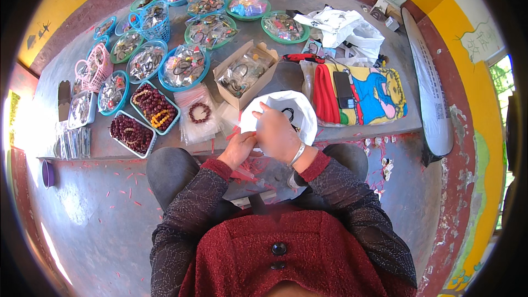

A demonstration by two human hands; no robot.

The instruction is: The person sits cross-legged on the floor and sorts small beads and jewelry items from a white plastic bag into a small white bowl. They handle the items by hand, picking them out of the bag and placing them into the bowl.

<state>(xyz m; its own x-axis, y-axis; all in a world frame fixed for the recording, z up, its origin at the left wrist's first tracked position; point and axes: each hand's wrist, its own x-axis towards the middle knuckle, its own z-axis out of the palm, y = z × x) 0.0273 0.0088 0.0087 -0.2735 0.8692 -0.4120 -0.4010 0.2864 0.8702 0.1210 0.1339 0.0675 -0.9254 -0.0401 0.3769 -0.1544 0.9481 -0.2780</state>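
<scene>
A white round container [306, 124], like a bowl or an open bag, lies just in front of my knees with a dark looped cord [287, 113] inside. My left hand [239, 149] is closed at the near left rim, thumb and fingers pinched together. Whatever it holds is hidden. Over the container, my right hand [279, 133] is smeared by motion; its fingers reach toward the left hand, and their grip does not show. A silvery bangle [298, 153] circles the right wrist. Below the left hand is a clear plastic piece [243, 174] with red on it.
An open cardboard box [231, 92] of bagged items stands behind. Leftward are trays of dark red beads [132, 132], a bead bracelet [199, 113] on clear bags, and several baskets [185, 86]. Rightward, a phone [344, 89] lies on a colourful towel [379, 93]. Red scraps litter the floor.
</scene>
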